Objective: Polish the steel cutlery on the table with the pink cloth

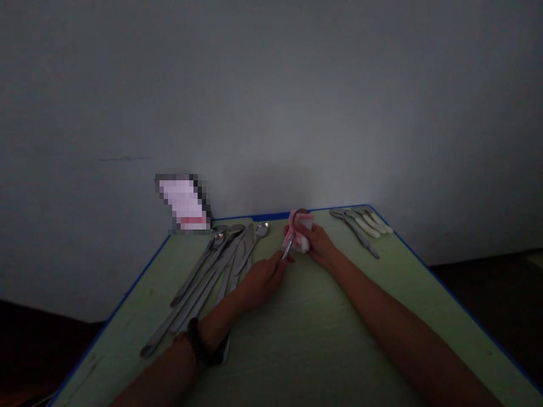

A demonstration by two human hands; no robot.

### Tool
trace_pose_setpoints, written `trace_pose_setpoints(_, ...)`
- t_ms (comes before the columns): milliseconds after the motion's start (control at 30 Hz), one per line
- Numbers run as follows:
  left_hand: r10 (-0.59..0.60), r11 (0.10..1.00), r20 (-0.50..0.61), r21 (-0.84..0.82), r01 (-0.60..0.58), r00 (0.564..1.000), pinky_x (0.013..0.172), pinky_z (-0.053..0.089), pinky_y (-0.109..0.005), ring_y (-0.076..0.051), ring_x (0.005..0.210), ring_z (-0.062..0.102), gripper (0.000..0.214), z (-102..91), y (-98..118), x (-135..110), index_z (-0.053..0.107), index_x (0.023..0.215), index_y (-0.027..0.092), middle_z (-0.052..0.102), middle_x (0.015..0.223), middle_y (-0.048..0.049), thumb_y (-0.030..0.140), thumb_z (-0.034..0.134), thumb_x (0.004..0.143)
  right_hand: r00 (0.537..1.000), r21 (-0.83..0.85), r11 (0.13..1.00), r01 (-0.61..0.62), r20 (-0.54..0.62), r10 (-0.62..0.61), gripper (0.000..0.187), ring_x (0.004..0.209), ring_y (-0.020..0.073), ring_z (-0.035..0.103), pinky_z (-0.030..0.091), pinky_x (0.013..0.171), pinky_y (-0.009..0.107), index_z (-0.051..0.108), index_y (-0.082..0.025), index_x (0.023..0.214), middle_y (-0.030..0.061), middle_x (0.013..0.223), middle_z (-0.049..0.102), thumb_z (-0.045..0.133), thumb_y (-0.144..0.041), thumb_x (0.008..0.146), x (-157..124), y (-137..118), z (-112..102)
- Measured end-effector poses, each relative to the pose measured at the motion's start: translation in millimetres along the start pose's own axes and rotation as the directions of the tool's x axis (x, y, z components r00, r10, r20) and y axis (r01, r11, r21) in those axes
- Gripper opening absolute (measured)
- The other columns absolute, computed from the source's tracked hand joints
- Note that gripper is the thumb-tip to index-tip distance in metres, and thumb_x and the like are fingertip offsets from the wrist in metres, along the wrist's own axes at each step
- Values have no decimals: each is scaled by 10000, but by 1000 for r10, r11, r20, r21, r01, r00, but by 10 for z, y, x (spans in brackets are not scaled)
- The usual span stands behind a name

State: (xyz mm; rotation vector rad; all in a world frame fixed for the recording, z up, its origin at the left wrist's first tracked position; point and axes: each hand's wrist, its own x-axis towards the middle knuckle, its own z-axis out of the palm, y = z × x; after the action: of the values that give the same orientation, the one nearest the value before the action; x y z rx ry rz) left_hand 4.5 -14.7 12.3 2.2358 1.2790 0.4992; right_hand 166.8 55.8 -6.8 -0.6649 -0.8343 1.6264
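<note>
My left hand (265, 278) is closed around the handle of a metal spoon (288, 247), which points up and away from me. My right hand (320, 244) grips a pink and white cloth (292, 242) folded about the spoon's upper part. The rounded end of the spoon shows dimly above the cloth. To the left of my left hand lies a loose pile of long metal cutlery (207, 277), including several spoons. A small spoon-like utensil (262, 229) with a notched tip rests at the pile's right side.
At the table's far right lie several utensils with white handles (368, 226) and a grey metal one (360, 234). A blurred-out phone-like screen (182, 200) leans on the wall at back left. The green table (305, 345) has a blue edge and meets a grey wall (271, 102).
</note>
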Motion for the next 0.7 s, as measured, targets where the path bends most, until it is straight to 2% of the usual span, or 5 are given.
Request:
trace_pose_setpoints(133, -6, 1000, 8, -4, 6, 1000, 649, 398, -268, -176, 659, 576, 365, -6, 21, 10, 521, 1102, 193, 587, 680, -12, 359, 252, 918, 996, 46, 998, 39, -83, -35, 298, 581, 139, 586, 475, 581, 273, 615, -141, 737, 50, 683, 661, 673, -427, 673, 18, 23, 33)
trace_pose_setpoints(200, -11, 1000, 7, -7, 11, 1000, 660, 400, -270, -177, 668, 577, 365, -4, 21, 13, 531, 1092, 195, 585, 677, -10, 362, 259, 916, 994, 97, 994, 52, -101, -42, 315, 615, 149, 594, 484, 595, 278, 613, -149, 734, 48, 690, 659, 628, -462, 702, 18, 3, 44)
trace_pose_setpoints(333, -22, 1000, -20, -23, 21, 1000, 677, 406, -275, -185, 701, 586, 376, 12, 4, 13, 535, 1103, 190, 594, 691, -16, 361, 256, 918, 1000, 220, 975, 19, -3, -19, 271, 768, 188, 624, 504, 725, 332, 630, -173, 838, 52, 827, 679, 566, -411, 724, -5, -63, 42)
trace_pose_setpoints(500, -6, 999, -55, -40, 4, 998, 729, 411, -289, -195, 793, 602, 363, 41, -26, 15, 532, 1110, 195, 642, 868, -51, 351, 264, 921, 994, 119, 991, -56, 104, 44, 234, 826, 192, 625, 501, 754, 319, 647, -160, 883, 59, 876, 687, 595, -202, 658, -14, -33, 6)
trace_pose_setpoints(700, -22, 1000, -6, 8, 22, 1000, 697, 420, -289, -203, 785, 616, 367, 34, -19, 17, 497, 1125, 174, 648, 889, -79, 347, 240, 927, 997, 19, 998, -64, 35, 63, 239, 734, 148, 626, 502, 718, 268, 661, -120, 843, 81, 849, 696, 707, -246, 645, 4, 31, -19)
